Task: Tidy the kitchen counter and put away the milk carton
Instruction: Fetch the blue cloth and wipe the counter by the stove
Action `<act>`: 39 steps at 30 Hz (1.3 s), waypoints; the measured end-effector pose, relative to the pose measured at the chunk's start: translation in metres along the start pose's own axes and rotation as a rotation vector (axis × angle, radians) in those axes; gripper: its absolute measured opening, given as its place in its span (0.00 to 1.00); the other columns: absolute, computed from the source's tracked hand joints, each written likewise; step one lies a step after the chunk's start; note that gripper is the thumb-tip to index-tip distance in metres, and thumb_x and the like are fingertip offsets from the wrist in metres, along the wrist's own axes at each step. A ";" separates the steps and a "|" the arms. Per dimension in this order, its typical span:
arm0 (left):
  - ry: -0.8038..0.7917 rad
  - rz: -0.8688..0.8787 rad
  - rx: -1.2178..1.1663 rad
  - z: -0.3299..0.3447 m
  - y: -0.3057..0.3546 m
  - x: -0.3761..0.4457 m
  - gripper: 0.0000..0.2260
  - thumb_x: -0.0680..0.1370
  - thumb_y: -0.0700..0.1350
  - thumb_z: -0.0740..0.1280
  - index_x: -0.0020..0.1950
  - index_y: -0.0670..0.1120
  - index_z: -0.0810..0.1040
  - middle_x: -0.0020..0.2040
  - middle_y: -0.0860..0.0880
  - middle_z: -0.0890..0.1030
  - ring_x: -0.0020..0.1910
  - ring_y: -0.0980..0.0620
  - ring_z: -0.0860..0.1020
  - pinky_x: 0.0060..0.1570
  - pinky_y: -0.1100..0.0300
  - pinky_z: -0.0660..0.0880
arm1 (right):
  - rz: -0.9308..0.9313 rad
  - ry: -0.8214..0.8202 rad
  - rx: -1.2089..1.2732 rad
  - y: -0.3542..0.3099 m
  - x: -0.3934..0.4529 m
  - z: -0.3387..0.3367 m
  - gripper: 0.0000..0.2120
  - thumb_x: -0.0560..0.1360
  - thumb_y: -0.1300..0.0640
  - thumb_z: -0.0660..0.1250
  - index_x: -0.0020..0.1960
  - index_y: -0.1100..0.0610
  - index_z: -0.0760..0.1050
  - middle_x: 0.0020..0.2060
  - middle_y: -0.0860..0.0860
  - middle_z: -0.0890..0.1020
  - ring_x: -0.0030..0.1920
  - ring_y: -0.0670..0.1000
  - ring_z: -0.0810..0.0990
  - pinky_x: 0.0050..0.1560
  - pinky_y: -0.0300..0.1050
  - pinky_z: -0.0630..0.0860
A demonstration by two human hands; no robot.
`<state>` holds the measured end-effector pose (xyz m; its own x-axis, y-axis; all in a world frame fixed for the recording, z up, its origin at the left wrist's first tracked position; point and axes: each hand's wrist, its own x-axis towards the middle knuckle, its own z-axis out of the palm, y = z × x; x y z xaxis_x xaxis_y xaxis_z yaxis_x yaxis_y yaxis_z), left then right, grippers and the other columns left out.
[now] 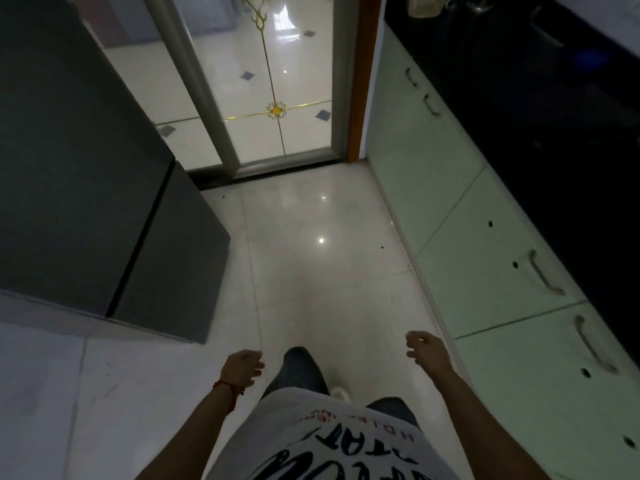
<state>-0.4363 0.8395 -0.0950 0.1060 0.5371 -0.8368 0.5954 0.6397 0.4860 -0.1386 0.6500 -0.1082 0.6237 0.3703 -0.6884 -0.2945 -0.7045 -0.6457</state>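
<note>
Two hands are in view at the bottom of the frame, both empty. Left hand (242, 367), with a red thread at the wrist, hangs with fingers loosely curled and grips nothing. Right hand (424, 348) is likewise loose, fingers relaxed and slightly bent, holding nothing. Between them show a white printed shirt (332, 441) and one leg stepping forward over the pale tiled floor (311, 271). On the left stands a dark grey fridge (86, 188), doors closed. On the right runs a row of pale green cabinets (485, 254) with metal handles, topped by a black desk (554, 116) that stretches away from the person along the right edge. Ahead, a glass sliding door (273, 81) with gold ornament closes off the far end. Milk carton: not identifiable anywhere in view. Judgement: it most likely lies on the desk, to the right and forward of the person, which would put the right hand nearer; the fridge, the probable destination, sits on the left hand's side. The desk surface is very dark and cut off by the frame; objects at its far end, including a pale container (424, 6), are too dim to name.
</note>
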 end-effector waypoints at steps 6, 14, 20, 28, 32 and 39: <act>0.008 0.026 0.057 0.001 0.104 0.072 0.15 0.78 0.41 0.60 0.60 0.33 0.72 0.45 0.42 0.77 0.43 0.45 0.74 0.36 0.60 0.68 | -0.066 0.053 -0.022 -0.102 0.086 0.017 0.13 0.76 0.56 0.63 0.56 0.61 0.76 0.47 0.55 0.79 0.42 0.55 0.79 0.36 0.40 0.70; -0.081 0.142 0.223 0.025 0.298 0.163 0.14 0.78 0.40 0.60 0.59 0.33 0.73 0.42 0.43 0.76 0.37 0.49 0.73 0.35 0.61 0.67 | 0.030 0.161 0.111 -0.196 0.173 0.024 0.11 0.76 0.55 0.63 0.55 0.59 0.76 0.50 0.56 0.80 0.44 0.55 0.80 0.36 0.41 0.69; -0.185 0.288 0.403 0.075 0.444 0.203 0.13 0.78 0.41 0.60 0.59 0.34 0.74 0.41 0.43 0.77 0.40 0.48 0.74 0.36 0.61 0.70 | 0.121 0.225 0.278 -0.237 0.210 0.013 0.12 0.76 0.56 0.63 0.57 0.60 0.75 0.49 0.55 0.79 0.44 0.54 0.79 0.38 0.41 0.70; -0.318 0.439 0.591 0.185 0.573 0.234 0.13 0.79 0.43 0.59 0.60 0.38 0.74 0.49 0.43 0.78 0.49 0.47 0.76 0.39 0.62 0.71 | 0.124 0.355 0.428 -0.284 0.267 -0.041 0.11 0.77 0.59 0.62 0.56 0.62 0.76 0.48 0.55 0.79 0.44 0.53 0.78 0.38 0.38 0.70; -0.338 0.513 0.649 0.245 0.622 0.232 0.14 0.79 0.42 0.58 0.60 0.37 0.75 0.49 0.42 0.78 0.48 0.46 0.75 0.47 0.56 0.73 | 0.001 0.363 0.479 -0.338 0.303 -0.087 0.08 0.77 0.61 0.61 0.53 0.57 0.76 0.45 0.53 0.79 0.41 0.49 0.78 0.42 0.39 0.71; -0.366 0.897 0.800 0.333 0.712 0.192 0.12 0.79 0.40 0.59 0.59 0.39 0.76 0.55 0.43 0.78 0.54 0.45 0.76 0.58 0.55 0.71 | -0.226 0.451 0.607 -0.437 0.337 -0.185 0.09 0.76 0.60 0.63 0.54 0.60 0.77 0.43 0.47 0.79 0.40 0.44 0.80 0.43 0.29 0.76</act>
<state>0.2730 1.2156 0.0062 0.8611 0.3437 -0.3747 0.5015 -0.4521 0.7377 0.3341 0.9704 0.0031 0.9108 0.0921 -0.4024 -0.3884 -0.1393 -0.9109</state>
